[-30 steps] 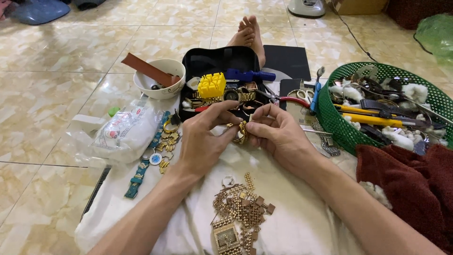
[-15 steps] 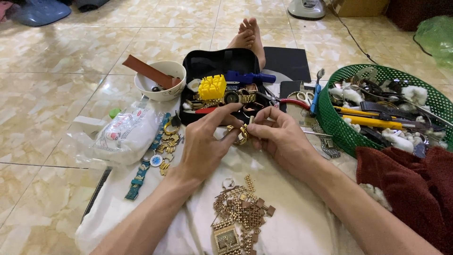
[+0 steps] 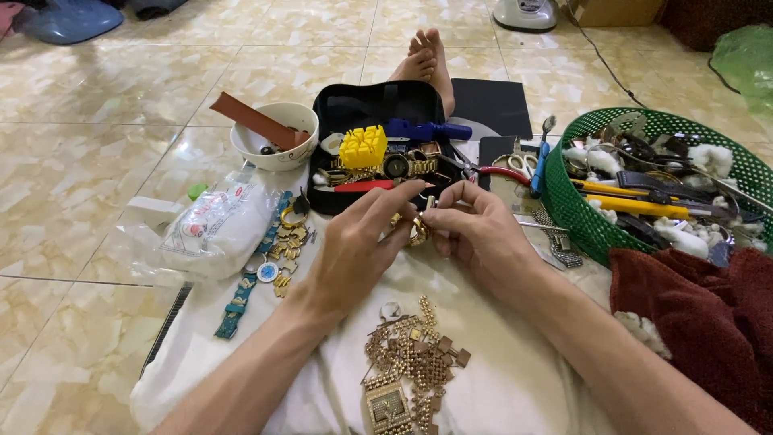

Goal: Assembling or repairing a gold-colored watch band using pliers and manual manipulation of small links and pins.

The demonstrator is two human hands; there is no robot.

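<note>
Left hand and right hand pinching a small gold watch piece together, just before the black tool case.

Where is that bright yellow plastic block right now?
In the head view, the yellow block sits in the open black case, beyond the hands, between the white bowl and the blue tool.

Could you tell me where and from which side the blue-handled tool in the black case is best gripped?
Grip the blue-handled tool around its thick handle, coming from above. It lies flat along the black case's far side, handle clear on top, and both hands are busy nearer the person.
</note>
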